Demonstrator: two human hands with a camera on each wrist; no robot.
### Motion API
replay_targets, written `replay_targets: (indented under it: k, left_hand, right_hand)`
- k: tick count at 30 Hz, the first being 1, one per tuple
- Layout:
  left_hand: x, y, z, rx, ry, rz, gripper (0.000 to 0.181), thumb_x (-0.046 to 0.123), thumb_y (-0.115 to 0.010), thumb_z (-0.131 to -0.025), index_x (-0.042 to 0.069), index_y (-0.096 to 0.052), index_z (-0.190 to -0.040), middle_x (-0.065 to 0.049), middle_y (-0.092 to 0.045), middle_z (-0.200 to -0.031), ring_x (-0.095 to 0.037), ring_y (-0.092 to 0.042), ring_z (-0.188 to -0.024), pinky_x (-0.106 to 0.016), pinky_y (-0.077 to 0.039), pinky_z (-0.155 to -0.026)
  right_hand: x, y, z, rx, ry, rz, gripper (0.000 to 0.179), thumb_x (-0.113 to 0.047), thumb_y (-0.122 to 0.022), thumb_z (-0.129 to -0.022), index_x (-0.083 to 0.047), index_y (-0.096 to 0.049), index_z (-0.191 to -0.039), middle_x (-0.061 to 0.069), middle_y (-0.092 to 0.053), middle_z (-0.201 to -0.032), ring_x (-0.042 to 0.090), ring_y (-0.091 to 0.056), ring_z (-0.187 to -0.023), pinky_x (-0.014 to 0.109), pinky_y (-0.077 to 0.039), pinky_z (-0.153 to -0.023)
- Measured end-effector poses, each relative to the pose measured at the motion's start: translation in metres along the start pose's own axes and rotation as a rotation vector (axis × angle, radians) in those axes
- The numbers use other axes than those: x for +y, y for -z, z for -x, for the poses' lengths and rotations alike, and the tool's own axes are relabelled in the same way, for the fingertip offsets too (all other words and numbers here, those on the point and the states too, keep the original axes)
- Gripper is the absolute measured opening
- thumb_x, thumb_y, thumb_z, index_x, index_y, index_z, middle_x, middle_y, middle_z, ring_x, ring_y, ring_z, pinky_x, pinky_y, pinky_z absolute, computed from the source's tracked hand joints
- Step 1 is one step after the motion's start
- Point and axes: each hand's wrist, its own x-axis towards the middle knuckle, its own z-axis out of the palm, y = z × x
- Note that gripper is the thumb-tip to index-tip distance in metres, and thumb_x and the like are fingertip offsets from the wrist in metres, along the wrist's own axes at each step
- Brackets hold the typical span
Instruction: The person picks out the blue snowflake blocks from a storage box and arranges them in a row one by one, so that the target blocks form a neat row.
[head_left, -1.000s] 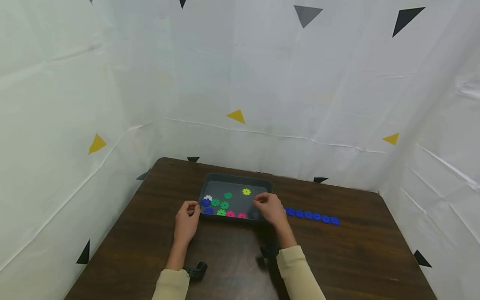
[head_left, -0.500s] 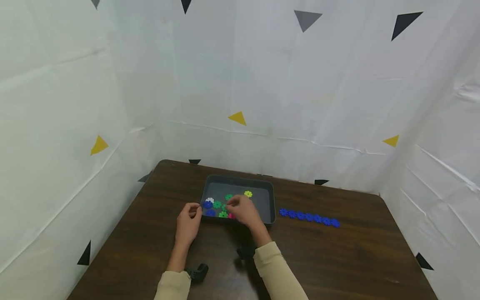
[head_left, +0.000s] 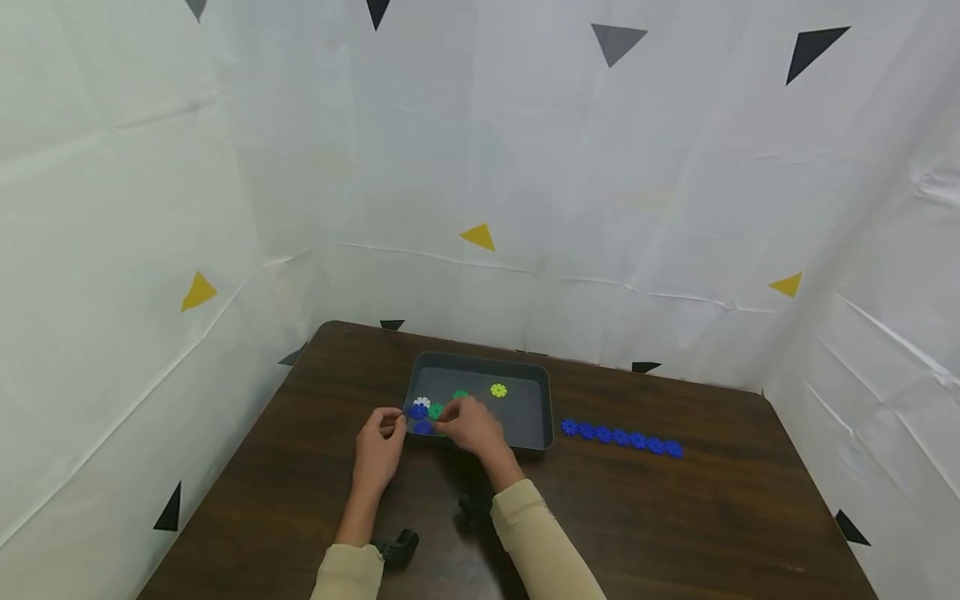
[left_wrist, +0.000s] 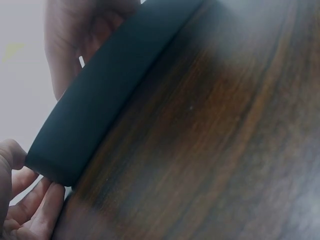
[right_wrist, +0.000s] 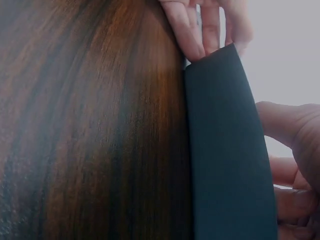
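My left hand [head_left: 378, 446] grips the near left corner of a dark grey tray [head_left: 528, 417], thumb at the rim and fingers against the outer side. Inside the tray, my right hand [head_left: 472, 427] reaches over the near wall, its thumb apart from its loosely bent fingers. Its fingertips are beside a blue flower-shaped disc [head_left: 423, 427]; whether they touch it cannot be made out. A second blue disc [head_left: 417, 412] lies by a white disc [head_left: 422, 402] and a green disc [head_left: 436, 411]. Other discs are hidden behind the right hand.
A row of several blue discs [head_left: 621, 437] lies on the brown wooden table [head_left: 675, 508], right of the tray. A yellow disc [head_left: 498, 390] rests deeper in the tray. White sheeting [head_left: 555, 167] with coloured triangles surrounds the table.
My right hand has moved left across the tray, from its right side to the blue discs. It now covers the pink discs. The left hand stays at the corner.
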Motion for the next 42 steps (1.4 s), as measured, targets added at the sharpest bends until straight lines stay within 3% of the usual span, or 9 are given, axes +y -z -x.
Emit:
replay_targets:
  k: [5, 11, 22, 30, 38, 42]
  left_hand:
    - [-0.001, 0.001, -0.001, 0.0, 0.004, -0.003, 0.03, 0.031, -0.064, -0.108, 0.01, -0.067, -0.129, -0.015, -0.073, -0.127, -0.033, -0.069, -0.121, -0.055, -0.055, -0.102]
    - [0.001, 0.001, 0.0, 0.009, -0.003, -0.005, 0.028, 0.03, -0.065, -0.108, 0.009, -0.068, -0.127, -0.016, -0.074, -0.125, -0.033, -0.07, -0.119, -0.055, -0.056, -0.102]
    - [0.003, 0.001, 0.001, 0.014, 0.006, -0.009, 0.027, 0.029, -0.066, -0.107, 0.01, -0.068, -0.126, -0.016, -0.074, -0.124, -0.033, -0.071, -0.118, -0.056, -0.056, -0.102]
    - [0.002, 0.0, 0.0, 0.004, 0.013, -0.003, 0.027, 0.03, -0.065, -0.108, 0.011, -0.068, -0.127, -0.014, -0.074, -0.125, -0.031, -0.071, -0.119, -0.055, -0.056, -0.101]
    - [0.007, 0.0, -0.001, 0.012, 0.003, -0.001, 0.026, 0.028, -0.066, -0.107, 0.009, -0.069, -0.125, -0.015, -0.074, -0.123, -0.033, -0.071, -0.117, -0.056, -0.057, -0.1]
    - [0.006, 0.0, 0.0, 0.015, 0.011, -0.009, 0.027, 0.028, -0.065, -0.108, 0.01, -0.068, -0.126, -0.015, -0.074, -0.124, -0.032, -0.071, -0.118, -0.055, -0.057, -0.101]
  right_hand:
    - [-0.003, -0.003, -0.005, -0.016, -0.036, 0.066, 0.031, -0.042, -0.084, -0.093, -0.018, -0.081, -0.111, 0.003, -0.078, -0.109, 0.026, -0.072, -0.092, 0.054, -0.057, -0.087]
    - [-0.007, -0.005, -0.009, -0.021, -0.059, 0.111, 0.025, -0.041, -0.084, -0.093, -0.02, -0.077, -0.105, 0.001, -0.074, -0.101, 0.025, -0.069, -0.089, 0.054, -0.055, -0.087]
    - [-0.012, -0.006, -0.012, -0.078, -0.05, 0.099, 0.014, -0.03, -0.084, -0.095, -0.02, -0.075, -0.094, -0.002, -0.07, -0.092, 0.022, -0.062, -0.082, 0.054, -0.051, -0.088]
    - [-0.009, -0.007, -0.015, -0.077, -0.042, 0.084, 0.012, -0.031, -0.079, -0.099, -0.021, -0.077, -0.104, 0.001, -0.074, -0.103, 0.023, -0.066, -0.088, 0.055, -0.054, -0.09]
    - [-0.008, -0.003, -0.014, -0.057, -0.023, -0.004, 0.025, -0.026, -0.058, -0.11, -0.013, -0.078, -0.118, 0.005, -0.075, -0.104, 0.024, -0.064, -0.086, 0.052, -0.051, -0.084]
    - [-0.006, -0.005, -0.015, -0.069, 0.001, -0.016, 0.025, -0.026, -0.062, -0.109, -0.01, -0.079, -0.12, 0.006, -0.076, -0.108, 0.023, -0.066, -0.088, 0.05, -0.055, -0.082]
